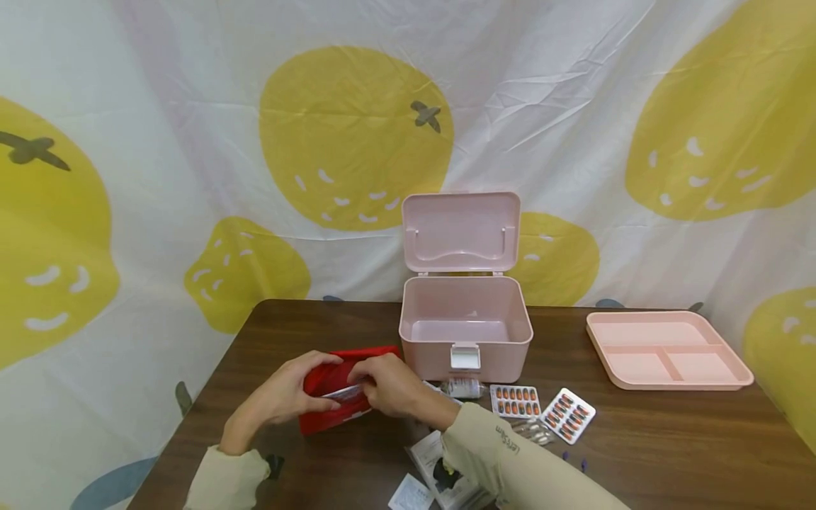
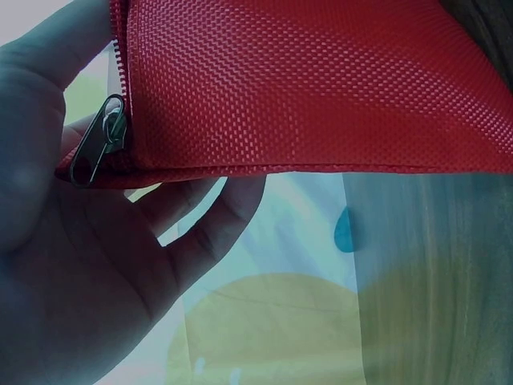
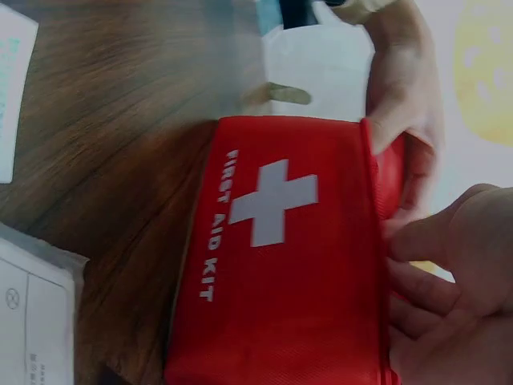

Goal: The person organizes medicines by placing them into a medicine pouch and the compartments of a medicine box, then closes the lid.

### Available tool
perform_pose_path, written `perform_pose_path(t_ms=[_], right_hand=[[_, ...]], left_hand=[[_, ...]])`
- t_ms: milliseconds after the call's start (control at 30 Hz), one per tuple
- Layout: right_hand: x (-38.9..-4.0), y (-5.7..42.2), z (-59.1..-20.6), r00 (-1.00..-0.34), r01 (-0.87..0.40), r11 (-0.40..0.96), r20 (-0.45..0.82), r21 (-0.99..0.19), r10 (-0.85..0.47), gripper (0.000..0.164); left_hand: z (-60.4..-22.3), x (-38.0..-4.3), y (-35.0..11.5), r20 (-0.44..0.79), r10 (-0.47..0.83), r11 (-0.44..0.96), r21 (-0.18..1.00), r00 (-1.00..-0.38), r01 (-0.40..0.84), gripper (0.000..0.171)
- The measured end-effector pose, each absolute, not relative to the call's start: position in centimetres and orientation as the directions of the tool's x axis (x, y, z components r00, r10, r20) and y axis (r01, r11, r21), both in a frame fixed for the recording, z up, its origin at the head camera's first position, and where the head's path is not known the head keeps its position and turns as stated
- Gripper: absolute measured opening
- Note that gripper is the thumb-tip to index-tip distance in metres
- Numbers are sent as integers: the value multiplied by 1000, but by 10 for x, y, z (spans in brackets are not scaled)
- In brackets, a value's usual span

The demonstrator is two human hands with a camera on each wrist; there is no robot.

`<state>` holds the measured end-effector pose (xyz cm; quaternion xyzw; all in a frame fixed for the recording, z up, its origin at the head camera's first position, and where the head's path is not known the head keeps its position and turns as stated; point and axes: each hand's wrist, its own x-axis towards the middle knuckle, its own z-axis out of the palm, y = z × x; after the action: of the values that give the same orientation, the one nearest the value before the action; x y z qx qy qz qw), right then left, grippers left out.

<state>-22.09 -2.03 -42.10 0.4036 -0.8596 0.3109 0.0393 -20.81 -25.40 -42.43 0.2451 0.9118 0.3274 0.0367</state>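
A red first aid pouch (image 1: 344, 418) with a white cross and lettering is held up over the table's left half, its zipped mouth open. My left hand (image 1: 290, 389) grips its left end, thumb on the near side of the mouth and fingers on the far side. In the left wrist view the metal zipper pull (image 2: 103, 136) hangs beside the palm. My right hand (image 1: 389, 386) reaches into the mouth with bent fingers; the pouch's front panel hides its fingertips, so I cannot tell what they hold. A whitish flat item (image 1: 344, 393) shows inside, between the hands.
Behind stands a pink box (image 1: 465, 361) with its lid (image 1: 462, 234) raised. A pink divided tray (image 1: 669, 386) lies at the right. Capsule blister packs (image 1: 515, 401), a small bottle (image 1: 462, 387), a white box (image 1: 440, 467) and a white packet (image 1: 411, 494) lie near the right forearm. A patterned curtain hangs behind.
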Motion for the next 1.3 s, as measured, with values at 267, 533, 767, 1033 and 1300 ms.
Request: perform_pose_path(t_ms=[267,533,767,1033,1300], right_hand=[[-220,2,-405,-737,-588,421,244,-690,-630,13],[-210,29,-385,-777,-506,345,243,-791,-581,9],[-203,58,-393,-815,-469,381,224,-797,-535,6],[-196,84,-419,-843,-450,486,176,-749,-509,4],[-207,85,-449,-871,-402,537,130,-741,-473,15]], left_hand=[[-423,-208,-254,67,454,675,625,-889,392,63],[-421,-209,-255,81,461,668,623,-884,406,62],[-419,-209,-254,79,456,675,618,-886,403,62],[-420,-209,-255,44,447,666,650,-894,365,63],[-421,-210,-254,36,449,660,660,-893,358,63]])
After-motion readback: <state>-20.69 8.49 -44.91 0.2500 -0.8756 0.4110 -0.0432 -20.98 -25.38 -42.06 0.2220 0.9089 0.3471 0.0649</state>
